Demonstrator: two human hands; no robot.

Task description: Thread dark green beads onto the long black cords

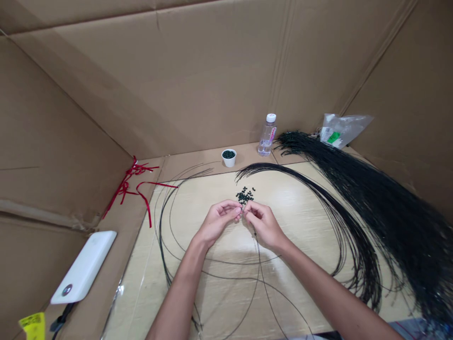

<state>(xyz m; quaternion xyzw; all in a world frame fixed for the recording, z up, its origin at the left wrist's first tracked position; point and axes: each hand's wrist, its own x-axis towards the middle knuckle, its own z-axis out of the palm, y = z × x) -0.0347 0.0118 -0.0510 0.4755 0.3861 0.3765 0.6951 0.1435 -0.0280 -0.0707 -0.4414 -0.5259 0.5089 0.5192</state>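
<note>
Cardboard-lined bench, pale laminate board (226, 311) | white power bank (84, 267), red ribbon (129, 184) on cardboard | left hand (217, 222), right hand (264, 225) pinching thin black strand (255, 241) fingertip to fingertip, just below loose dark beads (245, 194) | white cup (229, 158) of beads, water bottle (267, 134) behind | black strand bundle (357, 203) right

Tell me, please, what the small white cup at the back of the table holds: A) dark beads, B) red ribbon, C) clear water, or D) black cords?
A. The small white cup is filled with dark beads, which look like the loose pile lying nearer the camera.
</note>
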